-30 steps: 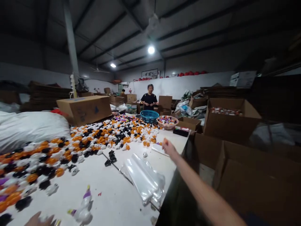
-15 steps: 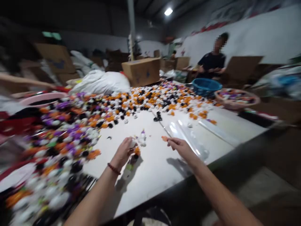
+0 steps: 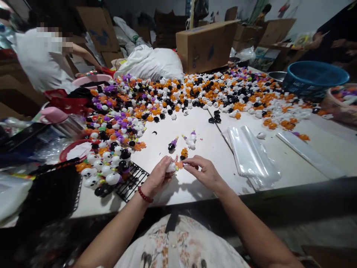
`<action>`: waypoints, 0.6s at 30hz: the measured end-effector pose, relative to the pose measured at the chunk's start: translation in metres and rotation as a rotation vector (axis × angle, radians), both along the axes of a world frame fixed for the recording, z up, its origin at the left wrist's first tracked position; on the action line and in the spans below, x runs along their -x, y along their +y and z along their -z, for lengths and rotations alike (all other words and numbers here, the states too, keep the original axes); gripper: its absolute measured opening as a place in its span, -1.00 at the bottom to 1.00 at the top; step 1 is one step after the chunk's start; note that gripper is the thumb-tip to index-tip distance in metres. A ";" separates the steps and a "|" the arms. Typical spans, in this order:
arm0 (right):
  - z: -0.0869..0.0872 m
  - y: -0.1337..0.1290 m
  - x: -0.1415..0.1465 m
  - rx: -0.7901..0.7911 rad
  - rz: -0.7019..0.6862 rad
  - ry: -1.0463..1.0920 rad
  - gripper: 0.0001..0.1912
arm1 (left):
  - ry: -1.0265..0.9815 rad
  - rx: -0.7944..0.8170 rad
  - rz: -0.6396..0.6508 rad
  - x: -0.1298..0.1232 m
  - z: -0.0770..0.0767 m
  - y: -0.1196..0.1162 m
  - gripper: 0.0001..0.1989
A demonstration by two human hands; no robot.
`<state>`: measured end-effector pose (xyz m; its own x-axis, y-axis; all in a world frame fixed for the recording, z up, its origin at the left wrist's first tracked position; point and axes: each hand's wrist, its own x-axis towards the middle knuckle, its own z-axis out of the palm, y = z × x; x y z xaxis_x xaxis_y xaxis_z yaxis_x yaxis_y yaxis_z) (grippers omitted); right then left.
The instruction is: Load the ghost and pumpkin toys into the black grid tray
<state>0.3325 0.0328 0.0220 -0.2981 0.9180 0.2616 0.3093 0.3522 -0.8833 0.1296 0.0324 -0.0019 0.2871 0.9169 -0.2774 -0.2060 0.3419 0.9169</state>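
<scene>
Near the table's front edge, my left hand (image 3: pixel 158 175) is closed on a small white piece (image 3: pixel 170 167). My right hand (image 3: pixel 203 172) pinches a small orange piece (image 3: pixel 179 165), which meets the white piece. Just beyond my fingers lies an orange and black piece (image 3: pixel 184 153). Farther back on the white table (image 3: pixel 167 130) are a white piece with a purple top (image 3: pixel 191 139) and a black and purple piece (image 3: pixel 172 144). A large pile of small white, orange, black and purple pieces (image 3: pixel 156 96) spreads across the back and left.
Clear plastic bags (image 3: pixel 251 154) lie to the right, with a blue basket (image 3: pixel 316 78) behind them. A black wire rack (image 3: pixel 134 180) is left of my hands. A cardboard box (image 3: pixel 205 46) and white sack (image 3: pixel 152 63) stand behind the pile. A person (image 3: pixel 44 59) reaches in at the left.
My hands have come together, bringing the orange piece to the white one. The orange and black piece now lies on the table. The view has turned left and down.
</scene>
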 end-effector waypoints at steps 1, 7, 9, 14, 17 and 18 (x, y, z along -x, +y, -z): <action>-0.001 -0.001 0.000 0.011 -0.019 -0.011 -0.73 | 0.016 -0.016 0.001 0.000 0.000 -0.001 -0.54; -0.001 -0.002 0.000 0.170 -0.073 0.002 -0.72 | 0.285 -0.208 0.028 0.001 0.002 -0.004 -0.46; 0.000 -0.004 0.002 0.207 -0.041 0.000 -0.70 | 0.366 -0.246 -0.017 0.001 0.001 -0.006 -0.46; 0.004 -0.012 0.014 0.269 -0.080 0.023 -0.70 | 0.399 -0.216 -0.022 -0.005 -0.003 -0.013 -0.47; 0.010 -0.017 0.023 0.266 -0.099 0.060 -0.71 | 0.373 -0.141 -0.036 -0.012 -0.002 -0.017 -0.45; 0.013 -0.019 0.025 0.274 -0.102 0.077 -0.71 | 0.370 -0.123 -0.046 -0.015 -0.001 -0.018 -0.44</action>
